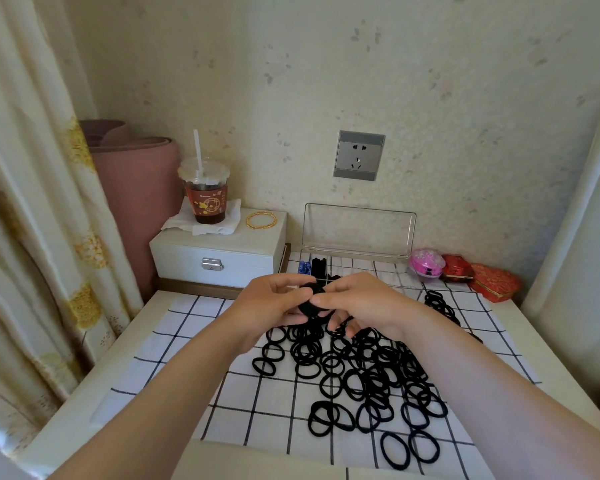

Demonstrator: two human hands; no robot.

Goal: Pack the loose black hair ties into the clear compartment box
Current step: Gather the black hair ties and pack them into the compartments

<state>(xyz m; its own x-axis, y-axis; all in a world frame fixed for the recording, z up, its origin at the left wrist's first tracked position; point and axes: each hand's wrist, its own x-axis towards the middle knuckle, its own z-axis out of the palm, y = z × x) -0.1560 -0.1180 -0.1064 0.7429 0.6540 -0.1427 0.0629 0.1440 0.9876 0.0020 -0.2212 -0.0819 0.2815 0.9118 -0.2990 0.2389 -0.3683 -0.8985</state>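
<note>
Nearest me, below and to the right of both hands, I see the loose black hair ties [357,375] scattered over a checked cloth [174,344] on the worktop [84,403]. Above that pile my left hand [274,303] and right hand [357,306] meet, fingers curled, each pinching the same bunch of black ties [313,299] between thumb and fingertips; neither hand is spread. Just beyond the hands sits the clear compartment box [357,258], lid standing up against the wall, with some black ties in its left compartments. Far left of the hands, a white case [219,254] carries an iced drink [205,192].
</note>
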